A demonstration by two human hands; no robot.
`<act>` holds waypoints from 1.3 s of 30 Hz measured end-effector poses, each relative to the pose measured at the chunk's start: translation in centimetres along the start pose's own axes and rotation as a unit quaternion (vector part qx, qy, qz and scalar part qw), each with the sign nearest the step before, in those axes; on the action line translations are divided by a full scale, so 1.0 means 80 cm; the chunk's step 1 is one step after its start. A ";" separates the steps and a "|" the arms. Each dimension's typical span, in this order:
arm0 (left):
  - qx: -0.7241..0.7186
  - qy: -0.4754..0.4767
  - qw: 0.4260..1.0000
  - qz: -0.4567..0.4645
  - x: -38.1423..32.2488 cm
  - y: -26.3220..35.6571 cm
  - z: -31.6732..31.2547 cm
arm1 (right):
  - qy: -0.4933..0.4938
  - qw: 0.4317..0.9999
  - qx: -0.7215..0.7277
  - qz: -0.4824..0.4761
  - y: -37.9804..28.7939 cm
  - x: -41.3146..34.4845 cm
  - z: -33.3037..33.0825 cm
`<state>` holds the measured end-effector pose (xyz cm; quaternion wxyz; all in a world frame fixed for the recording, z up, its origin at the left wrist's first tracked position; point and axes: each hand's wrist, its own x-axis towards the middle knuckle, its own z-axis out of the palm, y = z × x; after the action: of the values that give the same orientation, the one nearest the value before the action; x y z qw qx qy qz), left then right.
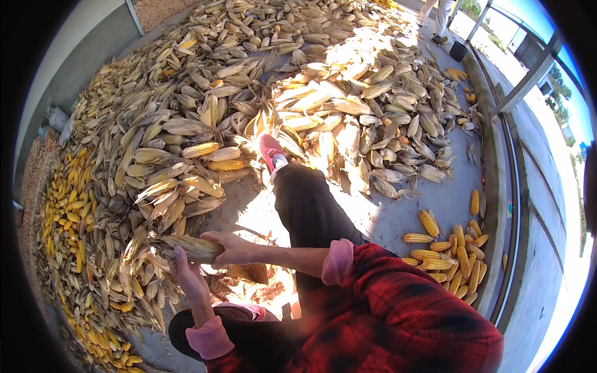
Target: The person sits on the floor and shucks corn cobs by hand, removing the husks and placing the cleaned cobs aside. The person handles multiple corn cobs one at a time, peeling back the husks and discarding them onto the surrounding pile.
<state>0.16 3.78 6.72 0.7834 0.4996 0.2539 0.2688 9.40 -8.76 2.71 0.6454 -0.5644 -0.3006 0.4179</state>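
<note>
An ear of corn in its dry husk (193, 247) lies held across both my hands, low in front of my legs. My right hand (227, 248) grips its right end. The fingers of my left hand (187, 272) close around the husk from below, the thumb along its side. Loose husk leaves (135, 249) hang around the ear's left end. Just beyond sits a big heap of unhusked ears (186, 126). Two bare yellow cobs, one a husked ear (226, 165), rest on the heap's near edge.
Husked yellow ears (454, 261) are piled on the concrete floor at right, beside a low curb (492, 196). More yellow ears (70, 205) lie at far left. My outstretched leg (308, 200) reaches the heap. Another person's legs (442, 18) and a dark bucket (458, 50) are at the top right.
</note>
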 end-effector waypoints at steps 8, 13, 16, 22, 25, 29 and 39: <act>0.247 -0.097 0.963 0.032 0.004 0.014 -0.037 | 0.054 0.983 -0.177 0.015 0.036 -0.002 -0.008; 0.316 -0.099 0.939 0.089 -0.004 0.010 -0.046 | 0.107 0.975 -0.196 -0.022 0.060 -0.006 0.017; 0.276 -0.017 0.952 0.132 -0.006 -0.012 -0.038 | 0.155 0.964 -0.217 -0.014 0.074 -0.008 0.038; 0.105 0.071 0.991 0.049 0.000 -0.042 -0.052 | 0.110 0.974 -0.188 -0.069 0.094 0.003 0.031; 0.012 0.130 0.991 -0.016 0.001 -0.051 -0.066 | 0.043 0.973 -0.180 -0.138 0.097 0.010 0.011; -0.127 0.126 0.973 -0.143 -0.003 -0.061 -0.067 | 0.059 0.938 -0.299 -0.164 0.095 0.019 -0.002; -0.249 0.180 0.932 -0.192 -0.012 -0.041 -0.032 | -0.001 0.898 -0.358 -0.256 0.015 0.013 0.022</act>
<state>-1.67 3.63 2.84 0.8605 0.1730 0.4068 0.2532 8.14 -7.03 1.79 0.4845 -0.6601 -0.5648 0.1028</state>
